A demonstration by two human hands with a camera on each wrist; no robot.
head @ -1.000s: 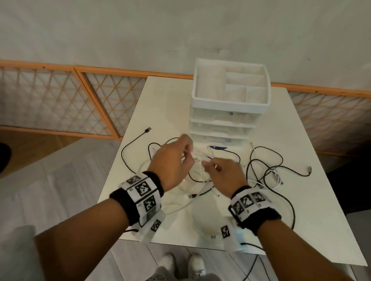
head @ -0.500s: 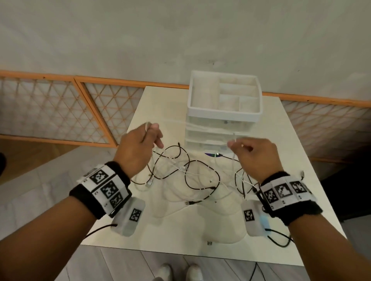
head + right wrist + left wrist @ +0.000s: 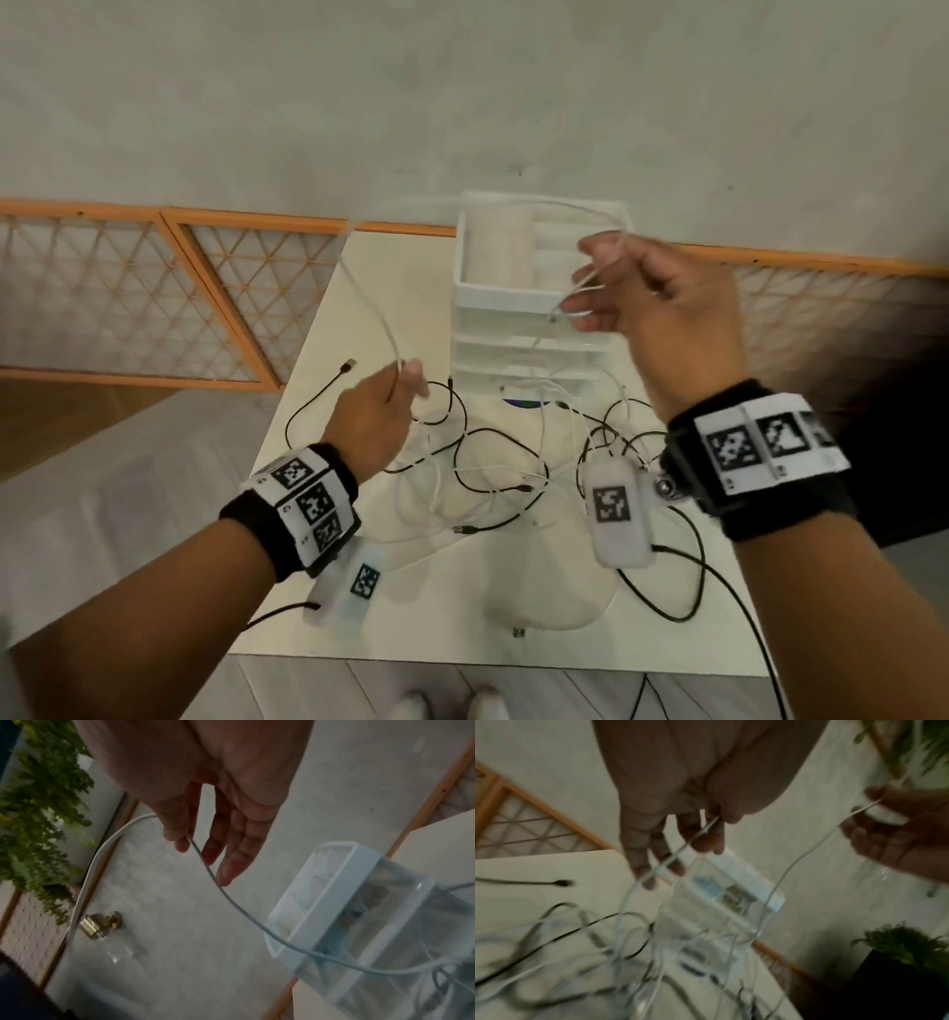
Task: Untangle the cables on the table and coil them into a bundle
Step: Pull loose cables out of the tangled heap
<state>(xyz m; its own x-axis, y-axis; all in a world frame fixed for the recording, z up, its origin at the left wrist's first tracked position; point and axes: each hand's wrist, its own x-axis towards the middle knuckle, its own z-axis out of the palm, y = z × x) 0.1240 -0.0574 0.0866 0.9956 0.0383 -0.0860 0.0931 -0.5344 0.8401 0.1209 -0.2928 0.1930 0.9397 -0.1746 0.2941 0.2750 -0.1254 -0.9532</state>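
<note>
A white cable (image 3: pixel 377 316) rises from my left hand (image 3: pixel 411 380), arcs over the organiser and comes down to my right hand (image 3: pixel 590 293). The left hand pinches it low over the table's left side, thumb against fingers (image 3: pixel 713 821). The right hand is raised in front of the organiser and holds a small loop of the same cable (image 3: pixel 205 866) in its fingers. More of the white cable trails down into a tangle of black and white cables (image 3: pixel 513 462) lying on the white table (image 3: pixel 436 632) between my wrists. The wrist views are blurred.
A white drawer organiser (image 3: pixel 503 303) with an open top tray stands at the table's back middle. One black cable ends in a plug (image 3: pixel 349 366) at the left. Black leads run from my wrist units over the table's front right edge. Wall and orange lattice lie behind.
My hands have left the tangle and spread apart, drawing the white cable up. In the last half second the right hand rose higher and the cable now arcs between the hands.
</note>
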